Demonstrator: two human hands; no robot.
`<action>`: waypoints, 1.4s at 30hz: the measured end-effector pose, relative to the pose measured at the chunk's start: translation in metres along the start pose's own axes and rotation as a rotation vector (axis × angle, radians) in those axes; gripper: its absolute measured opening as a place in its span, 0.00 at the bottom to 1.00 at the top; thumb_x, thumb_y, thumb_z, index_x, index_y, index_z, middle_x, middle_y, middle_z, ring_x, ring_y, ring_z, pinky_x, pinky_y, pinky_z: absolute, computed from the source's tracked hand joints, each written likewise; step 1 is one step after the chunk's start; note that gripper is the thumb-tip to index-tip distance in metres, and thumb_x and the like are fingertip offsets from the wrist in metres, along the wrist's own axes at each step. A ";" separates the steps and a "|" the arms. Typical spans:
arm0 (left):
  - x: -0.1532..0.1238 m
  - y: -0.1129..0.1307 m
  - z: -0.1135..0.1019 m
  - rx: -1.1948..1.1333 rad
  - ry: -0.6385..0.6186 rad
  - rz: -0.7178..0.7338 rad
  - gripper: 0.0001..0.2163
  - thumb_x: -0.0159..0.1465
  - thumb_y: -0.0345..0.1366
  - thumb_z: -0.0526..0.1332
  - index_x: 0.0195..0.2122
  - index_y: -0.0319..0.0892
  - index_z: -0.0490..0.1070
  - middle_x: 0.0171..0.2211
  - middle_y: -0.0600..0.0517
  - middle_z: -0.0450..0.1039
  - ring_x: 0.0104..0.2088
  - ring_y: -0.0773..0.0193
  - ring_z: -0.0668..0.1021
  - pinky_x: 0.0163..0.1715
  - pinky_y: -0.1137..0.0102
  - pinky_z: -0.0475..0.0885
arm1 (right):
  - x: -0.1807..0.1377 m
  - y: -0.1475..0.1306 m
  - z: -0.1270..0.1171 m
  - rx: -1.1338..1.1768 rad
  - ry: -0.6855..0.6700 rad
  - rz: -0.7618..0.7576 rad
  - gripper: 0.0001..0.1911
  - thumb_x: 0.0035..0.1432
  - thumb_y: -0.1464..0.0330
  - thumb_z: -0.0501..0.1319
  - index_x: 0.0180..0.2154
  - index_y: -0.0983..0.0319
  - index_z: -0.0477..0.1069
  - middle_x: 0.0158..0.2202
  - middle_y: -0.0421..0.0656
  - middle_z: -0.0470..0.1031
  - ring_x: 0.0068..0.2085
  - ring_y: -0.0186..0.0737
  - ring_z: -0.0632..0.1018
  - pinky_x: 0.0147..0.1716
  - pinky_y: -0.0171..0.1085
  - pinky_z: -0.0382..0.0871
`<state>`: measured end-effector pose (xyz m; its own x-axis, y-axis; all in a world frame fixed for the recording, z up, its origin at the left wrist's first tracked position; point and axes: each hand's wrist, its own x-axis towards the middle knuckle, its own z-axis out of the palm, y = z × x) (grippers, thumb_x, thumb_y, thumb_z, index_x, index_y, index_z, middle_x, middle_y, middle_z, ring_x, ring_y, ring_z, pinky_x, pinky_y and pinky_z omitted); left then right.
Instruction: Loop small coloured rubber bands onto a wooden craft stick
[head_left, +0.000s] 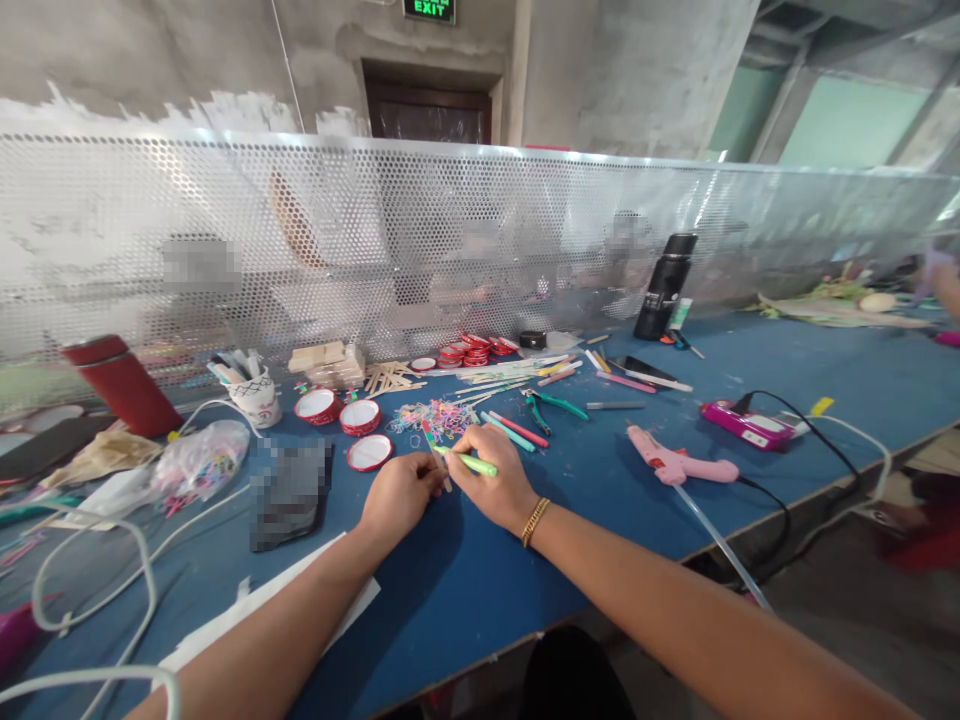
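- Holding one green marker (480, 464), our right hand (504, 475) has its fingers closed.
- Our left hand (401, 492) pinches one craft stick (428, 434), at the marker's tip.
- Leftward, one clear bag (214, 450) contains colourful bits.
- Beyond, we count three round red-sided pieces (360, 418), then one paper cup (259, 402) holding slender items.
- Farther, we see one black bottle (664, 292).

There are two flasks (124, 385), one paper cup (257, 399), one lime marker (478, 464)

Over there, the blue table (465, 580) is carrying a pink glue gun (679, 466), teal-handled pliers (534, 397), a black bottle (663, 292) and a heap of coloured bands (433, 419).
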<state>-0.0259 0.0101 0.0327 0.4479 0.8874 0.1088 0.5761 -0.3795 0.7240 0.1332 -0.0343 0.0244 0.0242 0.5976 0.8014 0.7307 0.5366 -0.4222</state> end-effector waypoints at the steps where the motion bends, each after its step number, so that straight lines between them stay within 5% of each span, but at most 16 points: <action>1: 0.000 0.000 0.000 0.005 0.001 -0.001 0.12 0.59 0.42 0.56 0.25 0.42 0.72 0.22 0.54 0.74 0.22 0.66 0.72 0.23 0.73 0.60 | 0.000 0.000 0.000 -0.011 0.004 0.003 0.08 0.59 0.69 0.59 0.28 0.59 0.63 0.26 0.38 0.70 0.32 0.38 0.70 0.38 0.38 0.61; 42: 0.000 0.000 0.000 -0.014 -0.007 0.002 0.12 0.59 0.43 0.56 0.26 0.42 0.73 0.23 0.53 0.74 0.23 0.65 0.73 0.23 0.73 0.61 | 0.001 0.001 -0.001 -0.014 0.045 0.038 0.09 0.59 0.69 0.59 0.27 0.58 0.63 0.25 0.39 0.69 0.31 0.38 0.70 0.36 0.38 0.62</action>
<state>-0.0254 0.0105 0.0326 0.4541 0.8847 0.1054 0.5655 -0.3776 0.7332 0.1344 -0.0335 0.0248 0.0826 0.5895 0.8036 0.7380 0.5057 -0.4468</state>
